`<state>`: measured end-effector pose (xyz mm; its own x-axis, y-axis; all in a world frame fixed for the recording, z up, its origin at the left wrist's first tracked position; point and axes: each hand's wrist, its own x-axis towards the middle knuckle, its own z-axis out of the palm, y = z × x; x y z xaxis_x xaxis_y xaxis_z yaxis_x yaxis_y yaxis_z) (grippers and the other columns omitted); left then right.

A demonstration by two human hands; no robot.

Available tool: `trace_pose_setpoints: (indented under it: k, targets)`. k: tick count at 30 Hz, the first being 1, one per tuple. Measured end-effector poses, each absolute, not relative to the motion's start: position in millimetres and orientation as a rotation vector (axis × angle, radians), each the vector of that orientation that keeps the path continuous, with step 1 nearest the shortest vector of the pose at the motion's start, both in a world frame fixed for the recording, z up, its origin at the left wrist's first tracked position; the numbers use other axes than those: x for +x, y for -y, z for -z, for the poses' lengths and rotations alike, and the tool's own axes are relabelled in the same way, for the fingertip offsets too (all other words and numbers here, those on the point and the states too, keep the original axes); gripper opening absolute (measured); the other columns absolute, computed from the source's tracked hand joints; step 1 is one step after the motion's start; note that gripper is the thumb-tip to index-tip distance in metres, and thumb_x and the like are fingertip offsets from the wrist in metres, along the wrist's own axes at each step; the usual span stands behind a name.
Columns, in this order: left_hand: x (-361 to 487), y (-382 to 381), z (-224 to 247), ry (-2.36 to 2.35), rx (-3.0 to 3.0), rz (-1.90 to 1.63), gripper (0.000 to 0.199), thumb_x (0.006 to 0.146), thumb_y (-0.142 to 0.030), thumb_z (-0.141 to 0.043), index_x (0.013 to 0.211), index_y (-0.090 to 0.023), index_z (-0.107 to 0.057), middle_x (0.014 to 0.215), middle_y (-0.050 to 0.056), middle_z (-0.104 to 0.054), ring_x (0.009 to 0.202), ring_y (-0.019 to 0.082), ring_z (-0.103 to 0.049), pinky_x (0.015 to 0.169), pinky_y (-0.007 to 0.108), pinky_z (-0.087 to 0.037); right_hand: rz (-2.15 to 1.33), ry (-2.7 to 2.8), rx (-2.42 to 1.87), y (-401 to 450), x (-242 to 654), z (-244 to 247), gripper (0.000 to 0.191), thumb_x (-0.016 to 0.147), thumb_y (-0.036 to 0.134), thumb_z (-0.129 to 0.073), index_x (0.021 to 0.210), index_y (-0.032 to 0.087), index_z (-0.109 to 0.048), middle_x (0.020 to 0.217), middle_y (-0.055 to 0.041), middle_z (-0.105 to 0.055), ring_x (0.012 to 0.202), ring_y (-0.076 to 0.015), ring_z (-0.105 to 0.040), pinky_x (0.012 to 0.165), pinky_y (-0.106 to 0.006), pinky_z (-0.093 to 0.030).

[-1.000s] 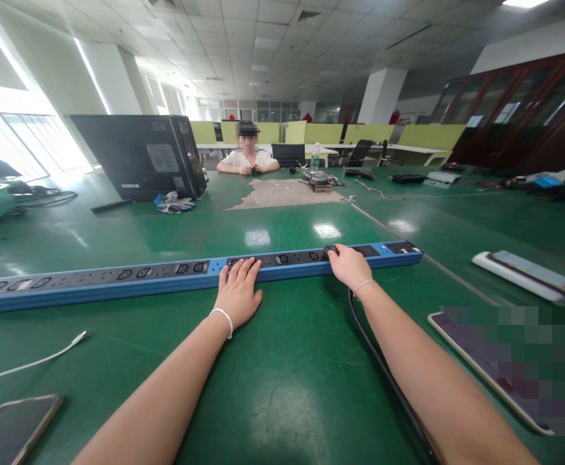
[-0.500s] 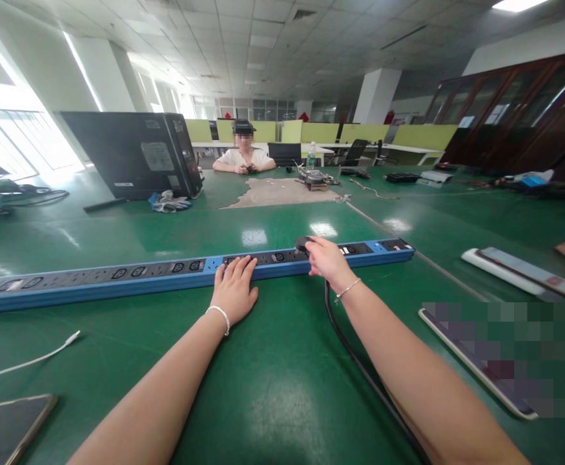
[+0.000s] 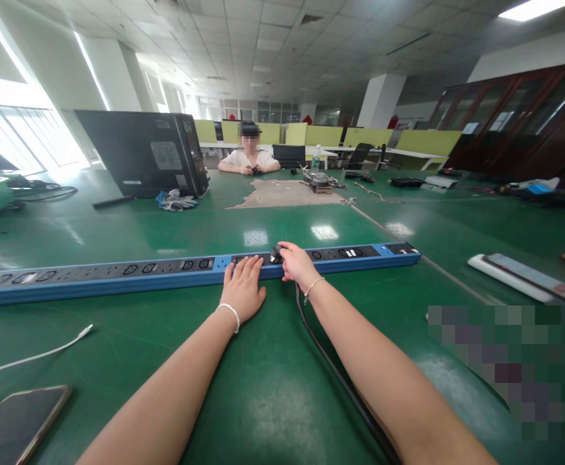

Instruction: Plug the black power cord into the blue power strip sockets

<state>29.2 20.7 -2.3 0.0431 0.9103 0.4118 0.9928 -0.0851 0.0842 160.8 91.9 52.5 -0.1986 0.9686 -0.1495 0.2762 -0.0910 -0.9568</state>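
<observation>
A long blue power strip (image 3: 185,278) with black sockets lies across the green table in front of me. My left hand (image 3: 243,287) rests on its middle, fingers spread over the top and front edge. Just to the right, my right hand (image 3: 296,263) grips a black power plug (image 3: 276,254) at the strip's top. The plug's prongs seem to show on its left side, and I cannot tell whether it touches a socket. From under my right hand a black cable (image 3: 333,368) runs down toward the table's near edge.
A phone (image 3: 25,423) and a white charging cable (image 3: 50,354) lie at the near left. On the right lies a white device (image 3: 514,279). Farther back stand a black computer case (image 3: 137,155), gloves (image 3: 176,201) and a seated person (image 3: 249,158).
My right hand has moved left along the strip with the plug, closer to my left hand. The plug has turned so its prong side shows. My left hand stays on the strip.
</observation>
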Motion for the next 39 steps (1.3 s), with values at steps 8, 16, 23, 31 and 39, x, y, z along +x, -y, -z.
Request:
trace_pose_setpoints:
  k: [8, 16, 23, 31, 39]
  targets:
    - [30, -21, 2, 1.963, -2.096, 0.552, 0.063, 0.078, -0.031, -0.048, 0.138, -0.019, -0.035, 0.145, 0.006, -0.04, 0.133, 0.025, -0.03, 0.112, 0.048, -0.016, -1.073, 1.681, -1.54, -100, 149, -55, 0.037, 0.082, 0.03, -0.046, 0.118, 0.024, -0.055, 0.082, -0.0019, -0.064, 0.042, -0.0067, -0.047, 0.035, -0.019, -0.043]
    - [30, -22, 2, 1.972, -2.097, 0.565, 0.063, 0.077, -0.031, -0.048, 0.138, -0.02, -0.036, 0.145, 0.006, -0.039, 0.134, 0.025, -0.03, 0.112, 0.048, -0.015, -0.986, 1.877, -1.663, -116, 147, -61, 0.039, 0.079, 0.031, -0.051, 0.116, 0.02, -0.053, 0.067, -0.0025, -0.064, 0.037, -0.0136, -0.052, 0.038, -0.027, -0.045]
    - [30, -22, 2, 1.969, -2.107, 0.576, 0.062, 0.078, -0.031, -0.047, 0.138, -0.019, -0.036, 0.145, 0.006, -0.039, 0.134, 0.025, -0.03, 0.112, 0.049, -0.015, -0.709, 2.138, -1.799, -108, 143, -82, 0.043, 0.079, 0.027, -0.049, 0.118, 0.01, -0.052, 0.055, -0.0057, -0.062, 0.044, -0.0199, -0.059, 0.047, -0.029, -0.047]
    - [29, -22, 2, 1.965, -2.113, 0.569, 0.062, 0.078, -0.032, -0.047, 0.138, -0.019, -0.035, 0.145, 0.006, -0.038, 0.134, 0.025, -0.029, 0.112, 0.048, -0.015, -0.796, 2.221, -1.862, -108, 139, -98, 0.028, 0.076, 0.017, -0.054, 0.098, 0.003, -0.064, 0.041, -0.0052, -0.056, 0.041, -0.0205, -0.058, 0.044, -0.028, -0.046]
    - [30, -21, 0, 1.972, -2.118, 0.567, 0.062, 0.078, -0.031, -0.046, 0.137, -0.018, -0.036, 0.145, 0.005, -0.039, 0.134, 0.025, -0.029, 0.112, 0.049, -0.016, -0.972, 2.173, -1.83, -116, 140, -92, 0.017, 0.078, 0.013, -0.05, 0.073, 0.008, -0.065, 0.039, -0.0024, -0.055, 0.034, -0.0162, -0.055, 0.039, -0.025, -0.045]
